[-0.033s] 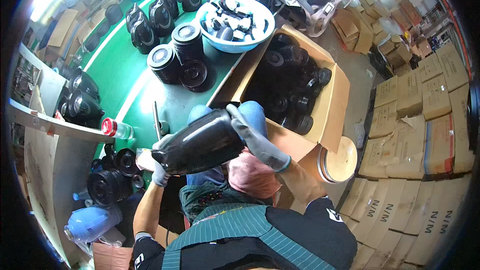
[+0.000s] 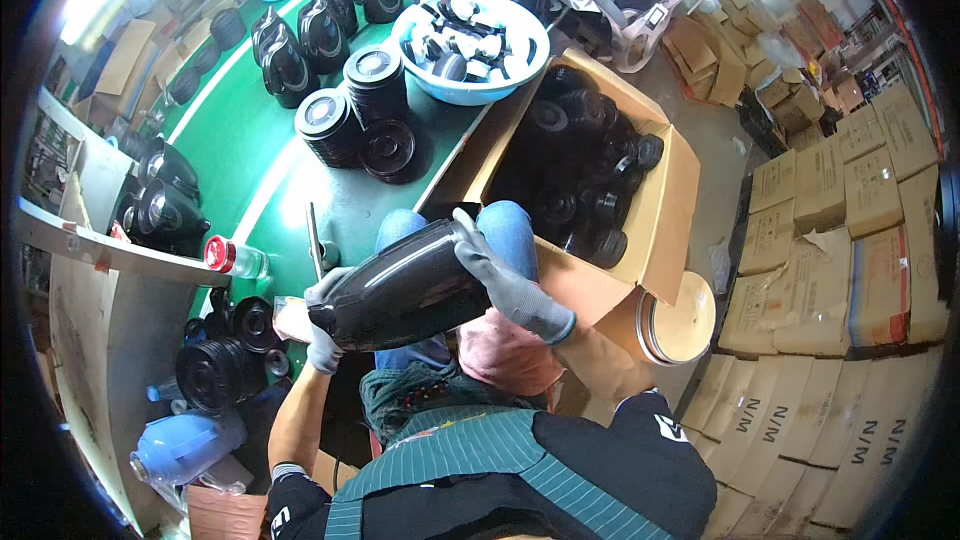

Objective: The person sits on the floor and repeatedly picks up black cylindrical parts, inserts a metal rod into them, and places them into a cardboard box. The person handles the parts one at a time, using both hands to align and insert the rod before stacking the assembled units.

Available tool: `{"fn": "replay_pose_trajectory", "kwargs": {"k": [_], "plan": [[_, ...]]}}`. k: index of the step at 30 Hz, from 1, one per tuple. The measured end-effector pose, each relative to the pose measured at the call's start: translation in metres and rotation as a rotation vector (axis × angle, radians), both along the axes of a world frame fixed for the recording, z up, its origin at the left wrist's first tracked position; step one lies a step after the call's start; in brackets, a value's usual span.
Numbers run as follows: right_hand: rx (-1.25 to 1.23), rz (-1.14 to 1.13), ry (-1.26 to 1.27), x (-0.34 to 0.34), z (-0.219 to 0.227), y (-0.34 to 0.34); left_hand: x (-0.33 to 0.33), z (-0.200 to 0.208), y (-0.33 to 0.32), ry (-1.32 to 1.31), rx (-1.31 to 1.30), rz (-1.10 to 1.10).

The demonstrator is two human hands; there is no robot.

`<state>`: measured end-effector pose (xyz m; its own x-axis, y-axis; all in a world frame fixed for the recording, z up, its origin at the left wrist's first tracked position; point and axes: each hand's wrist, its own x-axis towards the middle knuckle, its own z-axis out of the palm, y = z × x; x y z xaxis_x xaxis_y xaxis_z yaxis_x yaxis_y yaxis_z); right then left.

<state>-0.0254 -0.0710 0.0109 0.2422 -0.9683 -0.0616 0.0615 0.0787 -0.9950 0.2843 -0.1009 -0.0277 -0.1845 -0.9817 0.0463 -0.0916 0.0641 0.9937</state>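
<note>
A glossy black plastic shell [image 2: 405, 285], long and rounded, lies tilted across my lap between both gloved hands. My left hand [image 2: 323, 325] grips its lower left end, with the fingers partly hidden behind it. At its right end, my right hand [image 2: 515, 290] is pressed against the edge, fingers extended along it. Whether the shell is hollow at that end is hidden by the glove. Close to my left hand a metal rod [image 2: 314, 238] stands at the table edge. A pink cloth [image 2: 508, 352] lies on my lap beneath the shell.
On the green table [image 2: 262, 160] stand stacked black lids [image 2: 376, 90], black jugs [image 2: 322, 35], a blue basin [image 2: 470, 92] of small parts and a red-lidded jar [image 2: 235, 258]. An open carton [image 2: 672, 205] of black parts is at my right. Stacked cartons [image 2: 815, 290] line the far right.
The shell has turned slightly in my hands. My right hand has shifted a little left and down along its end; my left hand keeps its hold.
</note>
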Motion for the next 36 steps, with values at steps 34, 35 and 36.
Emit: {"fn": "replay_pose_trajectory", "kwargs": {"k": [34,35,36], "plan": [[0.311,-0.067,-0.285,0.026,0.023,0.0,0.018,0.085,-0.001,-0.64,-0.739,-0.006],[0.687,-0.02,-0.323,0.024,0.051,-0.003,0.027,0.071,-0.009,-0.679,-0.822,-0.08],[0.413,0.067,-0.213,0.012,0.008,-0.005,0.023,0.067,-0.013,-0.541,-0.728,-0.111]]}}
